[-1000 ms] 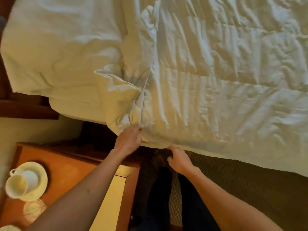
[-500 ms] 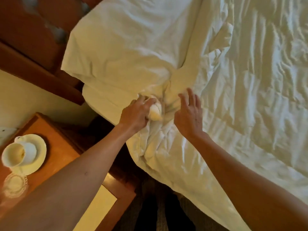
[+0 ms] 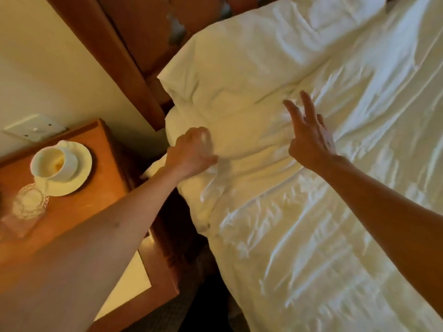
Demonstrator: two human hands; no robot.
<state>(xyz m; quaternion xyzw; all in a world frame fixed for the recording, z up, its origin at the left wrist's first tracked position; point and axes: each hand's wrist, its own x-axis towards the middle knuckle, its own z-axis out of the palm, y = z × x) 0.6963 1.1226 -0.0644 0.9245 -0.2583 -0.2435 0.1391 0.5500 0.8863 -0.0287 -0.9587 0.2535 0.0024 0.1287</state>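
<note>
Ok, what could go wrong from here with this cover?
1. The left hand grips a bunched fold of the cover at the bed's edge; a hard pull could drag creases across it or shift the pillow.
2. The left forearm passes close to the nightstand, so a backward swing might knock the cup or glass.

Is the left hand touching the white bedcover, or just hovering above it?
Touching. The head view shows the left hand, fingers curled, gripping a bunched fold of the white bedcover; creases fan out from under it.
</note>
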